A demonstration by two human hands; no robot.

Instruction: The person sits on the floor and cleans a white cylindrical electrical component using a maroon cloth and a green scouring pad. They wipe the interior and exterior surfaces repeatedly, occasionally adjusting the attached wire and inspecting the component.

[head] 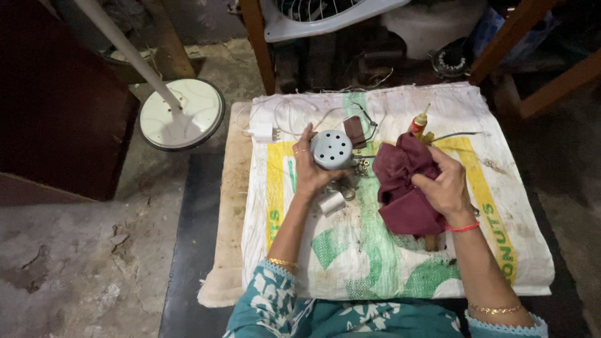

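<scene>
my left hand (311,168) grips the grey round motor housing (332,149) while my right hand (443,185) clutches the maroon cloth (404,188) over the surface (375,250).

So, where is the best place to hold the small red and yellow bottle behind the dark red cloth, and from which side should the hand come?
Probably the bottle is best pinched around its red body, below the thin yellow nozzle, coming from the far side. It stands nearly upright, tilted a little, and the cloth in the right hand hides its base on the near side.
</scene>
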